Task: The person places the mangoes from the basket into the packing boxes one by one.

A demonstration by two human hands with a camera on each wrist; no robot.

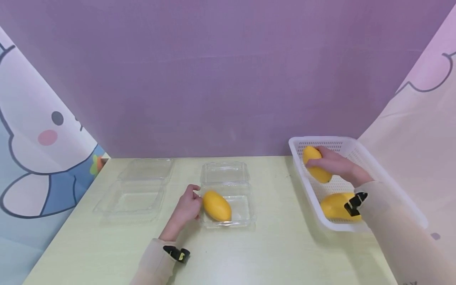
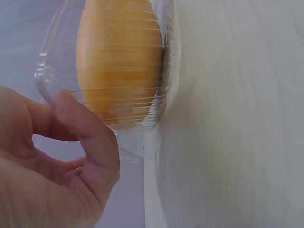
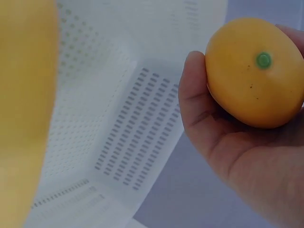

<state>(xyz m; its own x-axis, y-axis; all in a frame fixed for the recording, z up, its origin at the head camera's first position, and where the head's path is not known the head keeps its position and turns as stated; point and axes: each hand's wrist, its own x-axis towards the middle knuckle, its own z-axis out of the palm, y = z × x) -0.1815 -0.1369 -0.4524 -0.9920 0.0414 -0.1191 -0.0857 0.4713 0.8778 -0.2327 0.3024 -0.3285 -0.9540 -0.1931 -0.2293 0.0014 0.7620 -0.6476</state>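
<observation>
My right hand [image 1: 336, 164] grips a yellow mango [image 1: 318, 165] over the white basket [image 1: 303, 178]. In the right wrist view the green stem spot of the held mango [image 3: 256, 71] faces the camera, with fingers and thumb around its sides. Another mango [image 1: 336, 206] lies in the basket, partly covered by the right wrist. A third mango [image 1: 217, 206] rests in the base of an open clear plastic box [image 1: 242, 206]. At that box's left side, my left hand [image 1: 187, 204] pinches its rim between thumb and index finger, as the left wrist view shows.
A second clear plastic box [image 1: 137, 198] stands open on the left of the pale table [image 1: 270, 253], its lid tilted back. Behind the table rises a purple panel [image 1: 228, 87]. Printed cloths [image 1: 35, 130] flank both sides.
</observation>
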